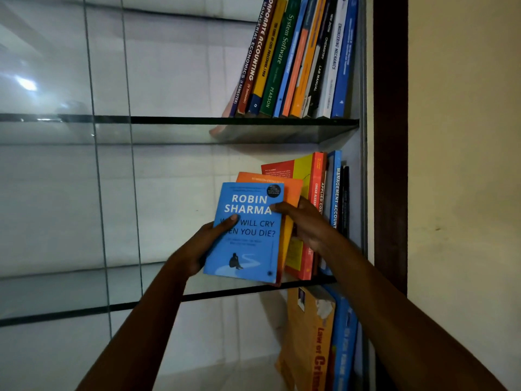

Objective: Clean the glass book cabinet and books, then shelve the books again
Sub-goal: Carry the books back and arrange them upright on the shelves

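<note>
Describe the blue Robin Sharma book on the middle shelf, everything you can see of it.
The blue paperback faces out: white author name, dark title partly under a thumb, a small seated figure on a winding path, a round dark badge top right. Glossy, intact, slightly tilted, its bottom edge at the glass shelf, an orange book right behind it. The left hand grips its left edge; the thumb of the right hand presses its right edge.
</note>
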